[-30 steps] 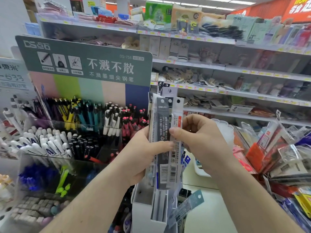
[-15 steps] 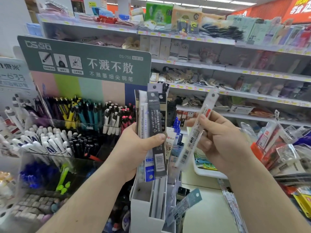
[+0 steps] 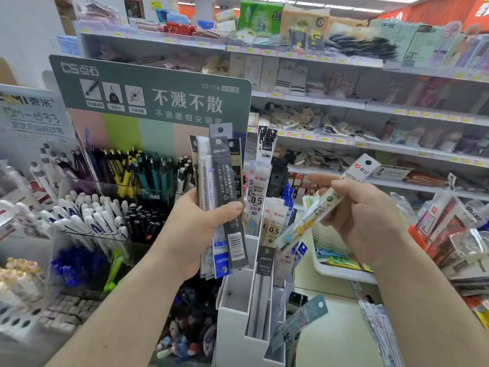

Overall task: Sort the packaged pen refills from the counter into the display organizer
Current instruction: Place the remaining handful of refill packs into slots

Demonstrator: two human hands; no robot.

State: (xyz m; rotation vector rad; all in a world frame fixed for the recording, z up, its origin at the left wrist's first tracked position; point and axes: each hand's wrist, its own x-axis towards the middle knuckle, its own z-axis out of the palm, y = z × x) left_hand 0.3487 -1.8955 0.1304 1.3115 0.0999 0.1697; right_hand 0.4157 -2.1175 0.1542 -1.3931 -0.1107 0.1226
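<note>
My left hand (image 3: pixel 197 229) grips an upright stack of packaged pen refills (image 3: pixel 225 197), a dark grey pack in front, with my thumb pressed across it. My right hand (image 3: pixel 362 215) pinches a single clear refill pack (image 3: pixel 317 213) with a white header, tilted from lower left to upper right, held apart from the stack. Below and between my hands stands the white display organizer (image 3: pixel 238 329), its slots holding several refill packs (image 3: pixel 267 229) marked 0.5. A teal-headed pack (image 3: pixel 301 324) leans out at the organizer's lower right.
A green-signed pen display (image 3: pixel 148 102) with racks of pens (image 3: pixel 127 176) fills the left. A white tray (image 3: pixel 341 271) sits on the pale counter (image 3: pixel 333 335) behind the organizer. Packaged goods (image 3: pixel 449 234) crowd the right edge. Store shelves (image 3: pixel 344 102) run behind.
My right hand has drawn one clear pack off the stack and carried it to the right, tilting it flatter. The left hand's stack has shifted left and a little upward.
</note>
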